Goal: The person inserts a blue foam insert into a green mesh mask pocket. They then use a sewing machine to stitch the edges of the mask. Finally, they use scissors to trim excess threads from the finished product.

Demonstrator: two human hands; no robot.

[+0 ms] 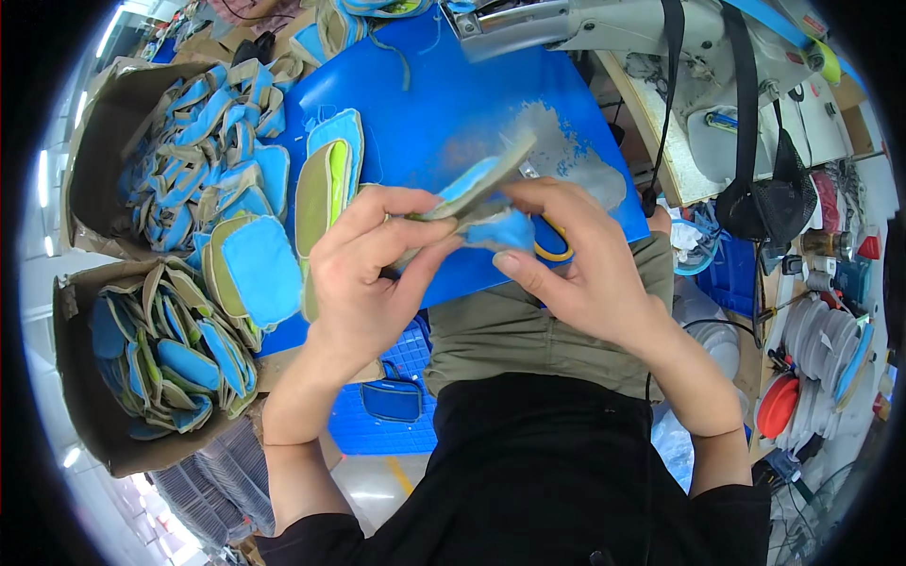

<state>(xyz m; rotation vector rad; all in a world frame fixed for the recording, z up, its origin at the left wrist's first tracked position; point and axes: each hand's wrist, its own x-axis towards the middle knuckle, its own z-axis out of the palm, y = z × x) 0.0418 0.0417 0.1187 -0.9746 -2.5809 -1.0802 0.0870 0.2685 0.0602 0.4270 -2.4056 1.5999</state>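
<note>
Both hands worked above the lap: the left hand [363,274] and right hand [576,255] pinched a blue-and-tan fabric piece [481,193] between closed fingers, seemingly checking or folding it. Next would probably call for setting it aside. Beyond lay the blue board [453,104] and the cardboard boxes [94,170] of similar pieces.

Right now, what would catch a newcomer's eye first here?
Both hands, left hand and right hand, grip a blue and tan fabric piece over a bright blue board. At the left, two cardboard boxes brim with similar pieces.
</note>
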